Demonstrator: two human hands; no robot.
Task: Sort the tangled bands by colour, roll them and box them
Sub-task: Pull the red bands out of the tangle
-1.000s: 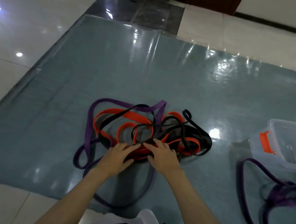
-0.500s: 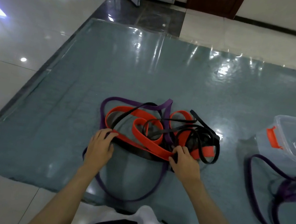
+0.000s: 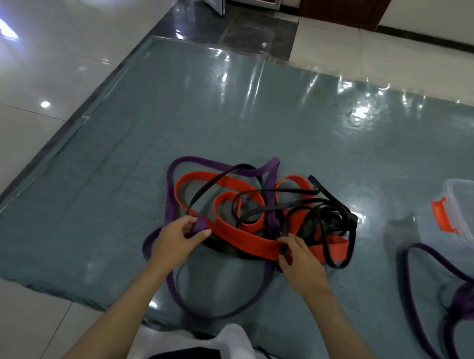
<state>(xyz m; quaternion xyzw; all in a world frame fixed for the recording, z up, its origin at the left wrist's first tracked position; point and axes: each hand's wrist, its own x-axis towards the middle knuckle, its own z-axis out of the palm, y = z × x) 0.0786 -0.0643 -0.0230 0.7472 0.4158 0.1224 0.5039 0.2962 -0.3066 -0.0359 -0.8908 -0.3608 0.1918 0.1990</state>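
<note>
Nearest the camera, a purple band (image 3: 210,308) hangs in a big loop on the mat (image 3: 142,139), w/ its round end pointing back at the person. It runs up both sides into the pile. The left hand (image 3: 178,240) pinches this purple band right at the near-left edge of the pile, fingers curled round it. The right hand (image 3: 301,262) grips the wide red band (image 3: 246,238) at the near-right edge, fingers curled on it too. Between the 2 hands the red band lies flat, long way left to right, so the hands sit at its two ends w/ the purple one crossing by the left hand. Just past the hands is the pile: red, purple and thin black bands (image 3: 333,218) all looped over each other. The black ones bunch mostly on the right side, so the right hand is closer to them; the left is closer to the purple. I think the next pull has to go toward the person, since the purple loop is free on that side. Off to the right, well apart, more purple bands (image 3: 467,305) lie loose. Behind them sits the clear box (image 3: 472,216), orange clip on it. Nothing looks rolled yet.
</note>
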